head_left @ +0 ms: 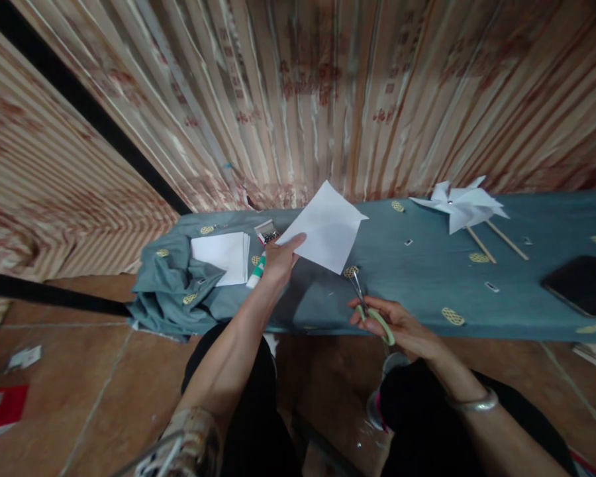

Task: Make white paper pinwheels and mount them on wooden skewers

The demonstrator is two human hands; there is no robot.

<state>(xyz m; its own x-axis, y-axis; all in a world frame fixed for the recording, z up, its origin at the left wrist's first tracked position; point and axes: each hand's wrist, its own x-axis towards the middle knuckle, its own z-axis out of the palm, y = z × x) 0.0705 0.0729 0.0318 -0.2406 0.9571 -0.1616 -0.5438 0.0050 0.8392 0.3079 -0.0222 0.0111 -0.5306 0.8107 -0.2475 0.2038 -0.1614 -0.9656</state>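
My left hand (pixel 279 260) grips a square sheet of white paper (pixel 325 228) by its left corner, thumb on top. The sheet is held over the cloth-covered table, and a small flap sticks out at its right corner. In my right hand (pixel 395 322) is a pair of scissors (pixel 364 306) with pale green handles. Their blades point up and away, just below the sheet and apart from it. Close to my left wrist lie a green and white tube (pixel 257 270) and a small open box of metal bits (pixel 266 232).
A stack of white paper (pixel 221 255) lies at the left of the teal cloth (pixel 417 285). White paper pinwheels (pixel 464 204) on wooden sticks rest at the right, near a black flat object (pixel 582 285). A curtain (pixel 298 99) hangs behind the table. Something red (pixel 2 407) is on the floor.
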